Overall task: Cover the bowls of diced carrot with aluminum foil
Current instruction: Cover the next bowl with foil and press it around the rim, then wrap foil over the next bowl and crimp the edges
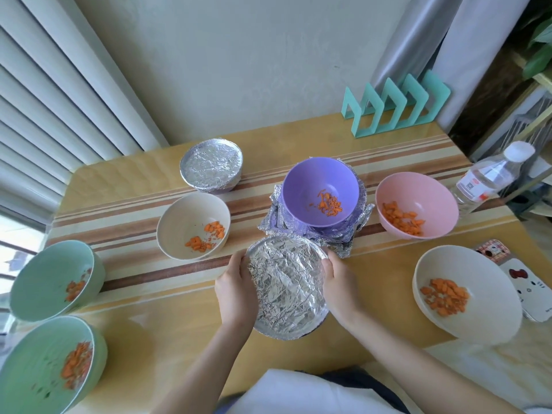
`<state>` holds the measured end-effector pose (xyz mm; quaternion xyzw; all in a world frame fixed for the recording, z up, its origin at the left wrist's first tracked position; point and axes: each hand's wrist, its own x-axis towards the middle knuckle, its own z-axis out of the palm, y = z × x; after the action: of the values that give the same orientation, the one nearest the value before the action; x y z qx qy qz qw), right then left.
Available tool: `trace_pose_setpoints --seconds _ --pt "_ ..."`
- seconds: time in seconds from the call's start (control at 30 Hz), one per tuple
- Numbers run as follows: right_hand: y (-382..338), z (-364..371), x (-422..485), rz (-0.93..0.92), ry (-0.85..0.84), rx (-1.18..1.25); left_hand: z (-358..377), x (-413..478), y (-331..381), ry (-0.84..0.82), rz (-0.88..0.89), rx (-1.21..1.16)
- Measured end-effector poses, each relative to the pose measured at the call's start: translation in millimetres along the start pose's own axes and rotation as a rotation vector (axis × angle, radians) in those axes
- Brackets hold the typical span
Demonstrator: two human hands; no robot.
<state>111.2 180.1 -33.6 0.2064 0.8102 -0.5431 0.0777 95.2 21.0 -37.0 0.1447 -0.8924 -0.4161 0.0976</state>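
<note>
A foil-covered bowl (286,286) stands at the table's near middle. My left hand (234,286) grips its left rim and my right hand (339,282) grips its right rim, fingers curled over the foil edge. A second foil-covered bowl (210,165) sits at the back left. Uncovered bowls of diced carrot stand around: a purple bowl (321,192) on crumpled foil sheets (340,243), a pink bowl (416,204), a cream bowl (192,225), a white bowl (466,294) at the right, and two green bowls (55,279) (50,366) at the left.
A teal file rack (394,106) stands at the back right of the wooden table (167,333). A clear water bottle (493,177) stands at the right edge, and a patterned box (519,282) lies beside the white bowl. Window blinds (44,115) run along the left.
</note>
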Motion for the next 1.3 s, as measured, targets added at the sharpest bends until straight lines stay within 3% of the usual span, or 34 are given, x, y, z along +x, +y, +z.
trace_pose_setpoints --seconds 0.37,0.57,0.87,1.03,1.3 --pt "-23.9 26.2 -2.2 -0.01 -0.031 0.043 -22.9 21.0 0.1 0.147 -0.214 -0.145" --pt "-51.8 43.3 10.8 -0.056 -0.078 0.052 -46.7 26.3 -9.0 0.031 -0.255 -0.283" --pt "-106.9 95.5 39.6 -0.15 -0.112 0.021 -104.9 81.3 -46.0 -0.038 -0.144 -0.05" --pt "-151.8 126.9 61.5 -0.293 -0.11 -0.001 -125.5 124.4 -60.8 0.046 -0.151 -0.079" --pt "-198.2 174.3 106.8 -0.308 -0.164 0.032 -131.6 198.1 -71.6 0.221 -0.218 -0.12"
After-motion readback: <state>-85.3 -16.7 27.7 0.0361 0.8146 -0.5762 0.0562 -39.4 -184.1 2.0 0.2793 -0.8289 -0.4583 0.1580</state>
